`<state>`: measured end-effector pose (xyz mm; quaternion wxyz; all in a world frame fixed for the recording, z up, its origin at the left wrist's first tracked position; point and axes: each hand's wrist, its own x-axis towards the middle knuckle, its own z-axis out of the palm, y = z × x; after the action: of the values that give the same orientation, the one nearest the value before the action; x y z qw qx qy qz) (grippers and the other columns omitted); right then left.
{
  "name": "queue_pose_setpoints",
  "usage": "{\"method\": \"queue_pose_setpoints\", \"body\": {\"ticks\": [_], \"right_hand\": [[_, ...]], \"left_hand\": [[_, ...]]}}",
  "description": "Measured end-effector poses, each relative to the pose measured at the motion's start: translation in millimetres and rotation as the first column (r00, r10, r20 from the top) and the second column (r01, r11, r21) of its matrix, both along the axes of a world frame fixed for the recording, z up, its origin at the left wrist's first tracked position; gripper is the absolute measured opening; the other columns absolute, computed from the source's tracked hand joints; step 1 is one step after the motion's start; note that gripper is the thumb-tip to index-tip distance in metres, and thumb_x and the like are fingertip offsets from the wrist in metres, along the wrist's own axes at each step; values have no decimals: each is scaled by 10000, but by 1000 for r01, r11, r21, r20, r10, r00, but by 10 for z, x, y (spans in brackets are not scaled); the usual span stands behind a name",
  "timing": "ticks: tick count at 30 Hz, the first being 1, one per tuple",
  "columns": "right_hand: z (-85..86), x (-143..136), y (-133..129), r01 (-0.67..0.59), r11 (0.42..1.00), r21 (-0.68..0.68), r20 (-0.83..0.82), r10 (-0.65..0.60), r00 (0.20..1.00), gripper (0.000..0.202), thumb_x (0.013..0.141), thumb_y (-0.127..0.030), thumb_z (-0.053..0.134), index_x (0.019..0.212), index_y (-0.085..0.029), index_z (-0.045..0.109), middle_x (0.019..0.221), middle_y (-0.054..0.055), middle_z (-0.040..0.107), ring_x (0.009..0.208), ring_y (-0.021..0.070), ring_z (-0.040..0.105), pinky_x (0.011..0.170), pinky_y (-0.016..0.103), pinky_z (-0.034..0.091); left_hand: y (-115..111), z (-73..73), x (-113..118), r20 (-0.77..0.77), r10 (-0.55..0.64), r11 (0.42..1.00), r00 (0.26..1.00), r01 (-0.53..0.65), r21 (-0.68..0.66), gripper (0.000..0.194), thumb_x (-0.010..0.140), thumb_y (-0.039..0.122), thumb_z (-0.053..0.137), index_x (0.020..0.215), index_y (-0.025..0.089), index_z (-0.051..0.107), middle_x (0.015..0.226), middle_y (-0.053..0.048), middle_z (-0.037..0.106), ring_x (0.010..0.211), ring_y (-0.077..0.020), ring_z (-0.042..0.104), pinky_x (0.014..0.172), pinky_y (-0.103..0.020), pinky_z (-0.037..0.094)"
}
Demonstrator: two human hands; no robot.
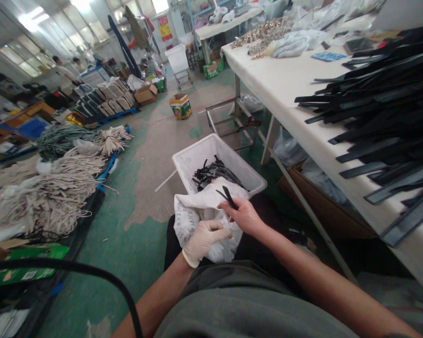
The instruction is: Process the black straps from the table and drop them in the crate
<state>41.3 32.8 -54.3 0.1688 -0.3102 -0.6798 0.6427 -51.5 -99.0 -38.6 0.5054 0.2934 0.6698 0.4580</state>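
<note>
My right hand (245, 216) is bare and closed around the lower end of a few short black strips (229, 196), their tips fanned out and pointing up and left. My left hand (205, 238) wears a pale glove; its thumb and fingers curve toward each other over a white sack (188, 211), and whether anything is between them is too small to tell. The sack lies over my lap and the near edge of a white plastic bin (245, 174). Inside the bin is a heap of black strips (215, 172).
On the right, a long cream table (268, 80) bears a big pile of black straps (380, 98) overhanging its edge. Bundles of beige cords (63, 183) lie at left. A yellow-green carton (180, 107) stands on the floor ahead. A black cable (102, 276) crosses the lower left.
</note>
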Motion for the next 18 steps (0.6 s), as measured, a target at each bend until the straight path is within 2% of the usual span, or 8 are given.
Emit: {"method": "queue_pose_setpoints", "body": {"ticks": [4, 8, 10, 13, 18], "right_hand": [[-12, 78, -12, -31, 977, -212, -18, 28, 999, 376, 782, -506, 575, 686, -151, 650, 668, 27, 602, 550, 117, 522, 420, 201, 443], [-69, 173, -76, -51, 942, -333, -4, 53, 999, 362, 671, -484, 708, 802, -149, 669, 719, 20, 620, 575, 116, 526, 406, 198, 449], [-116, 196, -105, -29, 943, -333, 13, 35, 999, 359, 621, -453, 750, 785, -146, 661, 680, 1, 602, 550, 103, 508, 402, 194, 441], [-176, 199, -118, -15, 959, -284, 10, 19, 1000, 305, 625, -420, 737, 714, -146, 640, 618, -12, 585, 508, 85, 479, 399, 188, 428], [-178, 197, -75, -28, 965, -261, -11, 26, 1000, 262, 662, -403, 692, 669, -150, 627, 636, 2, 618, 524, 92, 498, 411, 191, 441]], "left_hand": [[3, -186, -16, 130, 97, 994, 987, -102, 33, 336, 601, 409, 824, 625, 138, 627, 637, -1, 597, 636, -114, 503, 653, -251, 365], [-2, -344, 9, 225, 120, 991, 967, -128, 25, 392, 572, 426, 839, 658, 134, 592, 645, 17, 553, 625, -98, 478, 640, -246, 345], [-5, -392, 27, 237, 134, 990, 962, -141, 9, 426, 551, 441, 848, 628, 140, 556, 602, 37, 507, 588, -84, 446, 609, -239, 327], [-14, -447, 43, 264, 148, 989, 953, -149, -16, 448, 545, 466, 848, 623, 147, 543, 571, 47, 478, 556, -78, 432, 577, -236, 324], [-34, -463, 53, 453, 165, 984, 876, -175, -21, 492, 570, 549, 814, 679, 136, 572, 577, 14, 536, 537, -93, 492, 567, -242, 374]]}}
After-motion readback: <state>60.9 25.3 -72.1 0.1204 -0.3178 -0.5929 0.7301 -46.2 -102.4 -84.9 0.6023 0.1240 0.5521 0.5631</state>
